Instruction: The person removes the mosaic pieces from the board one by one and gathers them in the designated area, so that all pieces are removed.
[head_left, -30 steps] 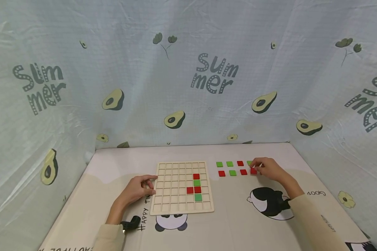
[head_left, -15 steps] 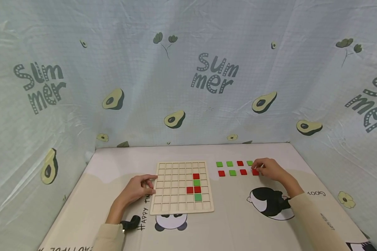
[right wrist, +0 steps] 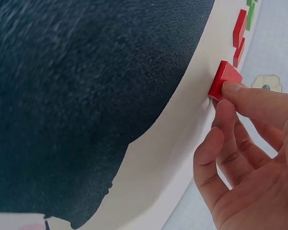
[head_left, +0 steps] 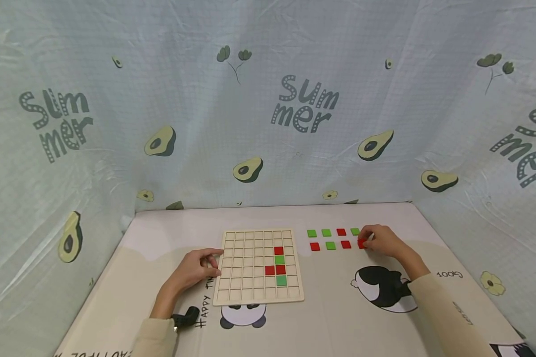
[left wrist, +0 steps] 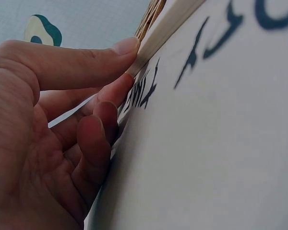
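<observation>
Right hand (head_left: 381, 241) pinches a red tile (right wrist: 228, 72) nearest the far right corner of the tabletop (head_left: 326, 287); left hand (head_left: 194, 268), fingers loose, just touches the grid board (head_left: 243, 263).

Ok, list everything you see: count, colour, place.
Avocado-print sheeting: count unclear, pale grey, back and sides
Printed table cover: one, cream and pink, foreground
Square wooden grid board: one, beige, on the cover
Flat square red tiles: seven, red, three on the board, four to its right
Flat square green tiles: six, green, two on the board, four to its right
Black wrist strap: one, black, left wrist
Long sleeves: two, beige, on arms
Left hand: one, bare, at the board's left edge
Right hand: one, bare, pinching the rightmost red tile
</observation>
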Motion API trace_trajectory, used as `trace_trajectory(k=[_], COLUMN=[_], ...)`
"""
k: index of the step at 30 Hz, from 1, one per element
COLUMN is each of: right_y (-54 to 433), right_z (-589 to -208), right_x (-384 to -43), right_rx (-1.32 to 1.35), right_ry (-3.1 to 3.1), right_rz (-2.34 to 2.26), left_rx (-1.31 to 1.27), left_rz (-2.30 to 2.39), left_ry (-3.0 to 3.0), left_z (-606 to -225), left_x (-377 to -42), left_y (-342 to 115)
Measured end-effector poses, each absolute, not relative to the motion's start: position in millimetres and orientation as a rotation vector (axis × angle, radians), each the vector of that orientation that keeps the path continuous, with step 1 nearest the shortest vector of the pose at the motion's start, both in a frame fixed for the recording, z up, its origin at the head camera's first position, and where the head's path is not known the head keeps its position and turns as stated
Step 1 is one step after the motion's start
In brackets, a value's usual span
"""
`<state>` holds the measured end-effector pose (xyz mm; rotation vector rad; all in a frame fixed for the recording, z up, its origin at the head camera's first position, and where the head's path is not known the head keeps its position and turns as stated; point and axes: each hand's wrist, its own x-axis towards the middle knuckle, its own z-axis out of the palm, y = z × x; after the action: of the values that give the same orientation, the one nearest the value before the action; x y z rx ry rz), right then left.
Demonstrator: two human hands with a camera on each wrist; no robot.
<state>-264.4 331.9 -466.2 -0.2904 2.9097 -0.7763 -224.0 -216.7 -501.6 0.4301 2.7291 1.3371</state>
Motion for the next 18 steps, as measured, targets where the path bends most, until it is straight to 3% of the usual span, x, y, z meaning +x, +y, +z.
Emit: trace_trajectory(k=[18], right_y=[335.2], right_z=[-474.7], right_x=[-270.4], right_rx=[-0.288], right_ry=[2.892], right_rz=[-0.736], left_rx=[0.418], left_rz=[1.319], left_ry=[2.739], left_z=[-501.0], left_x=[-224.9], left_y=[-216.6])
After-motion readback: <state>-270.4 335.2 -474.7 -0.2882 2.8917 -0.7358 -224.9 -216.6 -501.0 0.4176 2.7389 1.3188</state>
